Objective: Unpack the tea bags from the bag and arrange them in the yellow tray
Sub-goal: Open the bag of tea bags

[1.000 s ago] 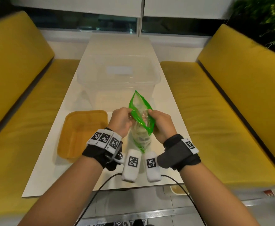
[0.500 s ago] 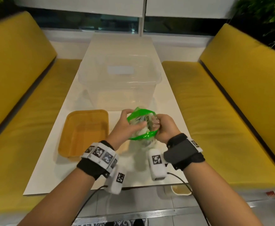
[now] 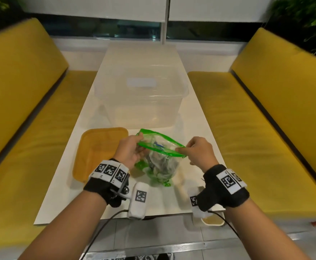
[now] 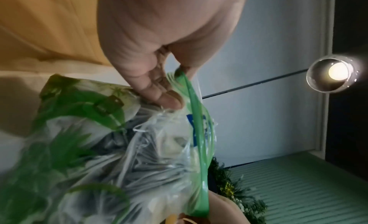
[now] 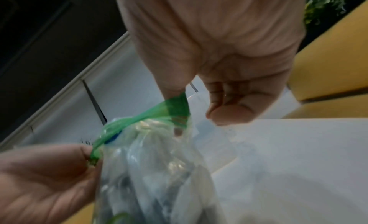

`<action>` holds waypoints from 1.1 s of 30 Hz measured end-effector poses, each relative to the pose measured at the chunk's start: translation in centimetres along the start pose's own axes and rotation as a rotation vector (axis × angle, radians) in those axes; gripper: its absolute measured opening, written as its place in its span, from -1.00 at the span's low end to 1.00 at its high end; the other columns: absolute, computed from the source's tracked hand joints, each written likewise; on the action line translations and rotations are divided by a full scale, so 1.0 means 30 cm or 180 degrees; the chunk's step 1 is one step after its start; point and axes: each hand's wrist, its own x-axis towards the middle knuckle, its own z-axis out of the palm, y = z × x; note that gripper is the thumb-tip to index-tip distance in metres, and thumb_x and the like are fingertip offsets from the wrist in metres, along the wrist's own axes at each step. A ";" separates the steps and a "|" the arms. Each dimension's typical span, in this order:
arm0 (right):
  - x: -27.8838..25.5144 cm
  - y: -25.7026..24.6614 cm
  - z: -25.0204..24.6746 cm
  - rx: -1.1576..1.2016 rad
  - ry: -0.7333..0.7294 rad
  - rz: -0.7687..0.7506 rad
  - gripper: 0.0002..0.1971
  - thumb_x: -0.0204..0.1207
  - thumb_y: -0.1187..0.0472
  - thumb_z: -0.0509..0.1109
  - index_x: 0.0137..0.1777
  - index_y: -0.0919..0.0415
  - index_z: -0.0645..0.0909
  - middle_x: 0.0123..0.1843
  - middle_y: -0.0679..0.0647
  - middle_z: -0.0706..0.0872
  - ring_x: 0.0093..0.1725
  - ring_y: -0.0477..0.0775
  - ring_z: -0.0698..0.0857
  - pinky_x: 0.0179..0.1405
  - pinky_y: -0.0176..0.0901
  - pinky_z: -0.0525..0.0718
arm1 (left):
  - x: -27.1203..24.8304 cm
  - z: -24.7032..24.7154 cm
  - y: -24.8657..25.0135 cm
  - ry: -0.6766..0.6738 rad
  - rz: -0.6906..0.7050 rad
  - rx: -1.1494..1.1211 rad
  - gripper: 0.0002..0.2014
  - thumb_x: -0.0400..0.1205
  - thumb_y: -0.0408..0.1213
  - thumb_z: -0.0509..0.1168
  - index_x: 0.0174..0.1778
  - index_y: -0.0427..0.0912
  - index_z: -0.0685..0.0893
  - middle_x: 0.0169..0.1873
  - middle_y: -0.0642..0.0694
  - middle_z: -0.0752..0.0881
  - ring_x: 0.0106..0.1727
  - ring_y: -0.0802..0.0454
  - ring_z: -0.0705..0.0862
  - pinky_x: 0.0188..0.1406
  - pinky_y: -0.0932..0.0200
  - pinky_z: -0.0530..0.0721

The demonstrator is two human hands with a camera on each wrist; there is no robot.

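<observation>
A clear plastic zip bag (image 3: 160, 162) with a green rim and green print stands on the white table (image 3: 104, 117), stuffed with grey and white tea bags (image 4: 151, 169). My left hand (image 3: 132, 149) pinches the left end of the green rim (image 4: 191, 104). My right hand (image 3: 194, 151) pinches the right end of the rim (image 5: 175, 106). The two hands hold the mouth stretched wide between them. The yellow tray (image 3: 95, 152) lies empty on the table just left of the bag, beside my left wrist.
A large clear plastic tub (image 3: 140, 98) stands on the table right behind the bag. Yellow cushioned benches (image 3: 22, 109) run along both sides of the table. A small cup (image 3: 212, 221) sits below the table's near edge on the right.
The bag's mouth, upright a second ago, has been pulled apart; my hands have moved away from each other sideways, stretching the green rim flat and wide.
</observation>
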 end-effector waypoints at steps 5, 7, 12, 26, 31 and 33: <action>-0.021 0.000 0.002 0.1933 -0.0268 0.0753 -0.74 0.35 0.35 0.63 -0.29 0.41 0.56 -0.36 0.25 0.60 -0.46 0.12 0.65 -0.34 -0.12 0.79 | -0.014 -0.006 0.010 -0.0165 -0.0474 -0.0497 -0.90 0.71 -0.39 0.20 -0.11 -0.24 0.57 -0.23 -0.17 0.65 -0.24 -0.01 0.63 -0.53 0.24 0.68; -0.016 0.000 0.007 0.2869 -0.0389 0.1087 -0.87 0.45 0.46 0.51 -0.14 0.48 0.60 -0.25 0.29 0.63 -0.33 0.12 0.68 -0.45 -0.23 0.76 | -0.012 -0.016 0.013 -0.0241 -0.0647 -0.0566 -0.92 0.69 -0.36 0.19 -0.05 -0.23 0.58 -0.21 -0.19 0.68 -0.22 -0.02 0.64 -0.45 0.18 0.68; 0.000 -0.018 0.009 0.4497 -0.0668 0.1915 -0.88 0.65 0.47 0.23 -0.06 0.50 0.59 -0.17 0.33 0.73 -0.16 0.19 0.69 -0.27 -0.08 0.79 | -0.003 -0.040 -0.006 -0.0429 -0.1053 -0.0794 -0.87 0.68 -0.35 0.18 0.03 -0.28 0.61 -0.06 -0.29 0.66 -0.16 -0.09 0.60 -0.24 0.09 0.59; -0.059 -0.071 -0.001 0.4656 -0.1419 0.2279 -0.73 0.63 0.31 0.14 -0.23 0.42 0.57 -0.36 0.36 0.72 -0.43 0.32 0.77 -0.42 0.28 0.76 | 0.031 0.012 -0.029 -0.0325 -0.1686 -0.1641 -0.88 0.51 -0.42 0.26 -0.34 -0.23 0.63 -0.32 0.05 0.62 -0.38 0.10 0.62 -0.09 0.21 0.71; -0.017 -0.042 -0.009 0.4413 -0.1678 0.2250 -0.74 0.62 0.09 0.34 -0.09 0.32 0.62 -0.14 0.35 0.77 -0.18 0.35 0.79 -0.16 0.44 0.71 | 0.023 0.020 -0.018 -0.0416 -0.1805 -0.1471 -0.84 0.58 -0.36 0.31 -0.29 -0.31 0.69 -0.29 -0.03 0.71 -0.59 -0.04 0.70 -0.68 0.16 0.68; -0.013 -0.033 -0.013 0.4619 -0.1611 0.2188 -0.66 0.65 0.02 0.30 -0.14 0.34 0.59 -0.40 0.28 0.74 -0.41 0.26 0.79 -0.16 0.26 0.78 | 0.045 0.000 -0.027 -0.0590 -0.1681 -0.1372 -0.90 0.60 -0.32 0.33 -0.23 -0.21 0.69 -0.40 -0.04 0.71 -0.47 0.05 0.71 -0.57 0.28 0.67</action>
